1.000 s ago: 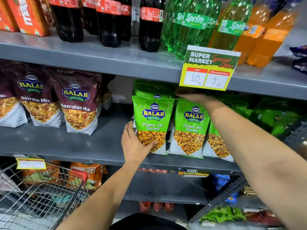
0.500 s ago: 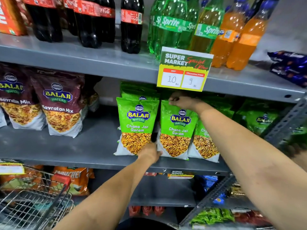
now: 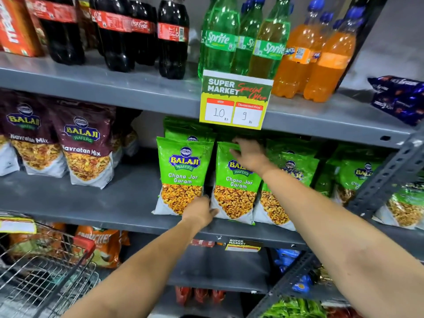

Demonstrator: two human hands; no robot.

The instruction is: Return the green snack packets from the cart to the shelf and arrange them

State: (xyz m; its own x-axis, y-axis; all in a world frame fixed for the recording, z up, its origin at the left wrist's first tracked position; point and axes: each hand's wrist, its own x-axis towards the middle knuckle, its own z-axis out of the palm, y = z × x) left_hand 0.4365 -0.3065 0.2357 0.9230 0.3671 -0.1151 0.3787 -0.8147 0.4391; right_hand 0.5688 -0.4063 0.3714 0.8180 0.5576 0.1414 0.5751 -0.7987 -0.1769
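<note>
The green Chana Jor Garam packets stood upright in a row on the middle shelf [image 3: 96,203], under the price card [image 3: 236,99]. The person's right hand [image 3: 250,154] lay flat on the top half of the second packet [image 3: 234,193], its fingers spread and pressing the front, not pinching it. The left hand [image 3: 199,212] was down low at the shelf's front edge, its fingers tucked into the gap between the first packet [image 3: 181,175] and the second one, so I could not tell if they were closed on anything. Both packets stood tall, long side up and down, almost touching. The second packet was right under both hands. There was bare shelf to the left, before the maroon Navratan Mix bags [image 3: 85,145]. The cart [image 3: 46,271] sat low on the left.
</note>
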